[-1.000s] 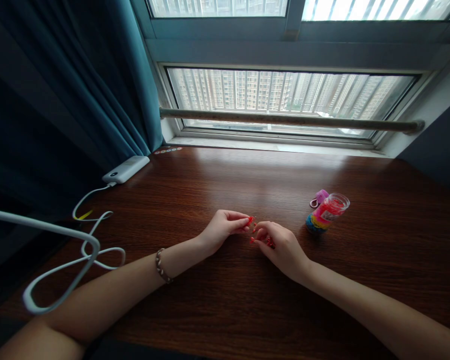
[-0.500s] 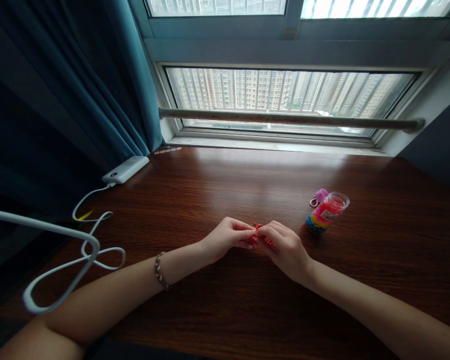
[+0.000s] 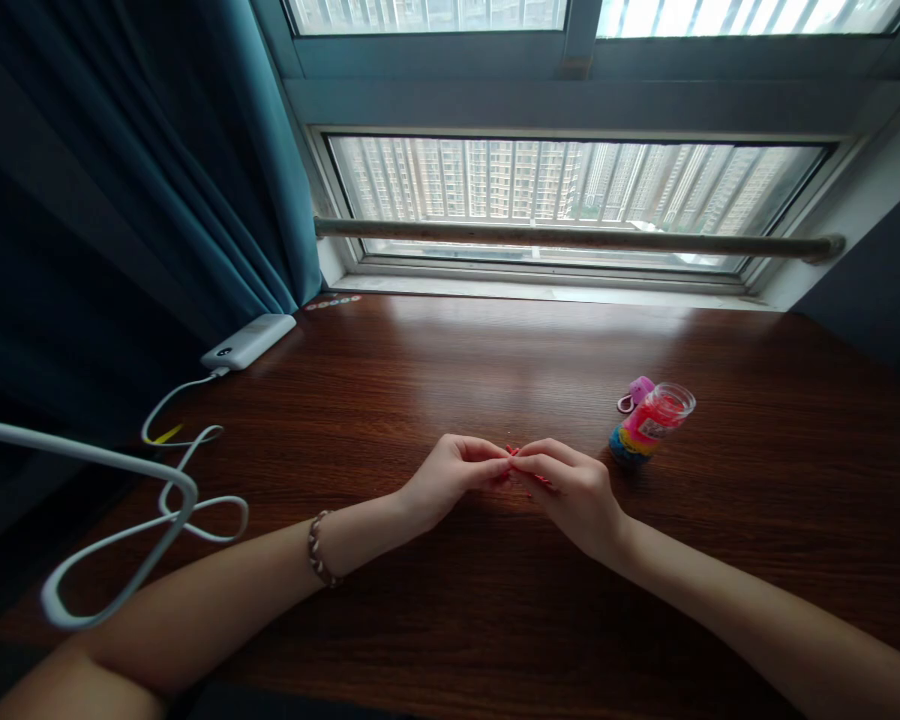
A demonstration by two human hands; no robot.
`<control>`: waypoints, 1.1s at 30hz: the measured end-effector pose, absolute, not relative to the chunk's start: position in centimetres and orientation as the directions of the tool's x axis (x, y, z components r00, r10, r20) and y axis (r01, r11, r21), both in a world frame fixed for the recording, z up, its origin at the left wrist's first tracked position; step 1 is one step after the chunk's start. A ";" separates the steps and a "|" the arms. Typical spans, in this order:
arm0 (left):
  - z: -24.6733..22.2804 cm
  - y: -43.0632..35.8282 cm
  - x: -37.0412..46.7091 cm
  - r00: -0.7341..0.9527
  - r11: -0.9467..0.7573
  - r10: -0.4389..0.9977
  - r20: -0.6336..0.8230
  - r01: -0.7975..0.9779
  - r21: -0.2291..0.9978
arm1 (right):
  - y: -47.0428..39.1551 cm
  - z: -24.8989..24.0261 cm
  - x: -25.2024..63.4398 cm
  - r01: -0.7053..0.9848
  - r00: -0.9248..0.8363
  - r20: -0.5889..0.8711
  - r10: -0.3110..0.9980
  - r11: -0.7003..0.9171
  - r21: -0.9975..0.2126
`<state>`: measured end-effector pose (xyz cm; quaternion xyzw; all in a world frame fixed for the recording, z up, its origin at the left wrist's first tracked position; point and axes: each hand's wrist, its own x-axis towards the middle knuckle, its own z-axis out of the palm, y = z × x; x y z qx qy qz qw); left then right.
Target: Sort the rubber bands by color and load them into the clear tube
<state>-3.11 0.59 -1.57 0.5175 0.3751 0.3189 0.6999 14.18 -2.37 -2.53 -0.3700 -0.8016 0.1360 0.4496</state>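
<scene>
**Gentle pinch on small red pieces (image 3: 511, 450)**

On the wide table (image 3: 420, 380), of smooth brown wood with fine grain, you could rest your forearms for steadiness. Your left hand (image 3: 444, 485) and right hand (image 3: 583, 500) meet at the fingertips, each in a narrow pinch holding red pieces; press lightly, so they do not slip. Near your right hand is the round, clear jar (image 3: 651, 424), with coloured layers. Beside it is a pink cap (image 3: 640, 390) with a loop. The red pieces look thin; their exact shape I cannot tell.

The label on the jar (image 3: 652, 425) is too small to read.
</scene>
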 end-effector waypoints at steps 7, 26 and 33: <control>-1.1 0.7 -3.1 0.520 0.210 0.842 -0.143 -0.073 0.975 | -2.5 -1.4 14.4 0.479 -0.308 0.603 0.736 0.667 -0.570; -1.2 2.8 -3.5 0.463 0.042 0.881 -0.098 0.131 0.990 | -2.9 12.0 25.1 0.885 0.056 0.388 0.920 0.134 -0.446; -1.9 3.2 -3.6 0.481 -0.223 0.875 0.062 0.286 0.932 | -0.8 10.3 25.0 0.957 -0.016 0.282 0.959 0.096 -0.272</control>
